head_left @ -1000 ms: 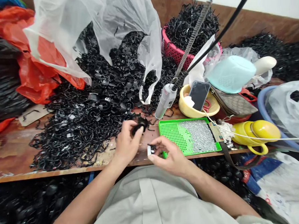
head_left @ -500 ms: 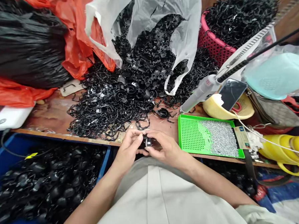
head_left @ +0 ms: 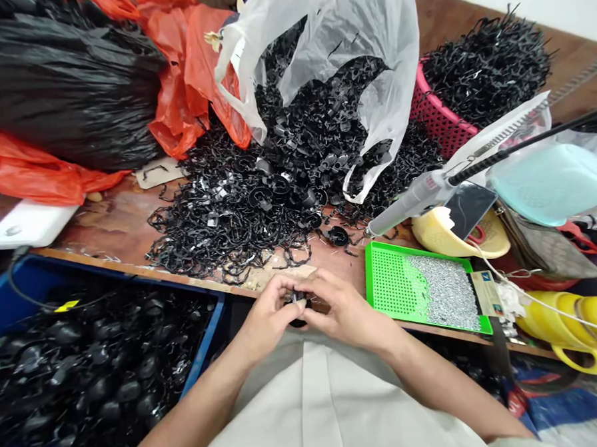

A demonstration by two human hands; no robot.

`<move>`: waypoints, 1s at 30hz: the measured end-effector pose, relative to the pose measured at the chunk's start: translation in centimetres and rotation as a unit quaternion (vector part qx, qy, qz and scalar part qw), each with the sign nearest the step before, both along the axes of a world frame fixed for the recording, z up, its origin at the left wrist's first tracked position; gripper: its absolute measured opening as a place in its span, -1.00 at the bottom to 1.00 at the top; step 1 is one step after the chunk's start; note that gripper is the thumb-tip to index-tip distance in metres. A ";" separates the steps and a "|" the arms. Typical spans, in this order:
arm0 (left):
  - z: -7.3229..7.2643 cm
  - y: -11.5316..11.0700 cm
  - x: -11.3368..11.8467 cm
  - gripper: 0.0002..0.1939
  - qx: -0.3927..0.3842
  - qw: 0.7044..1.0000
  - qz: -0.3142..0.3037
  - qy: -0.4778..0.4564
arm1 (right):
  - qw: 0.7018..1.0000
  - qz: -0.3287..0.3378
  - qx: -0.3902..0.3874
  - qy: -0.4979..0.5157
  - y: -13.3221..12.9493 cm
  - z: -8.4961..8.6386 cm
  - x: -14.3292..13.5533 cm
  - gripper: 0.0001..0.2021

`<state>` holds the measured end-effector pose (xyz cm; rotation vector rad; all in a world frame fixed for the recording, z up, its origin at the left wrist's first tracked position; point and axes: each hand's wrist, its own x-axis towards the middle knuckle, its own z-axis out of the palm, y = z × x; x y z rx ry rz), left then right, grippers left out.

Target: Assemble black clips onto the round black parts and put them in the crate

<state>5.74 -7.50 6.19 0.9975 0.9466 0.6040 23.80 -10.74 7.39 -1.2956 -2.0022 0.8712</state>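
Note:
Close to my body, at the table's front edge, both hands pinch one small black plastic part [head_left: 298,322]. My left hand [head_left: 272,316] grips it from the left with thumb and fingers bent. From the other side my right hand [head_left: 339,308] closes on it. Fingers cover most of the part, so its exact shape is hidden. Just beyond the hands spreads a pile of small black plastic pieces [head_left: 228,217], with a round black piece [head_left: 337,236] at its near right edge.
A green tray [head_left: 382,282] of small silvery pieces lies to the right, under a suspended grey electric screwdriver [head_left: 407,203]. A blue bin [head_left: 211,335] full of black parts stands lower left. White plastic bag [head_left: 393,38], pink basket [head_left: 438,119] and yellow bowl [head_left: 432,233] stand further back.
The part between my fingers has turned; its light rectangular face no longer shows and a dark rounded side hangs below. My hands are closer together. The whole view has shifted slightly.

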 end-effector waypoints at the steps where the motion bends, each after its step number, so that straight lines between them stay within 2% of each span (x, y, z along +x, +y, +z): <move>1: 0.1 0.3 -0.6 -0.82 -0.010 1.000 0.014 -0.001 | 1.000 0.013 -0.011 0.011 0.3 -0.1 -0.2 -0.59; 4: 0.4 1.9 -2.5 -0.77 -0.040 0.997 0.064 0.009 | 1.000 -0.008 -0.005 0.007 1.9 -0.9 -1.5 -0.64; 7: 0.4 3.7 -4.0 -0.73 -0.008 0.994 0.099 0.047 | 0.995 -0.034 0.005 -0.097 3.7 -2.0 -3.2 -0.73; 11: -0.3 5.1 -4.9 -0.69 0.068 0.979 0.170 0.092 | 0.950 -0.090 -0.023 -0.299 5.3 -2.1 -4.3 -0.74; 14: -0.5 5.2 -5.2 -0.65 0.083 0.968 0.222 0.085 | 0.925 -0.120 -0.015 -0.360 5.8 -1.4 -4.5 -0.76; 19: 0.4 5.0 -5.5 -0.66 0.062 0.959 0.270 0.060 | 0.942 -0.070 0.031 -0.327 7.0 -1.6 -6.6 -0.76; 23: 0.6 4.7 -5.8 -0.65 0.043 0.969 0.233 0.072 | 0.951 -0.060 0.030 -0.303 7.6 -2.6 -7.3 -0.76; 27: 0.5 4.3 -4.8 -0.60 0.012 0.980 0.192 0.040 | 0.990 -0.068 0.055 -0.114 6.4 -1.9 -5.2 -0.84; 30: 0.6 3.8 -2.8 -0.61 -0.013 0.986 0.167 -0.013 | 0.991 -0.079 0.113 -0.005 4.9 -1.0 -3.5 -0.87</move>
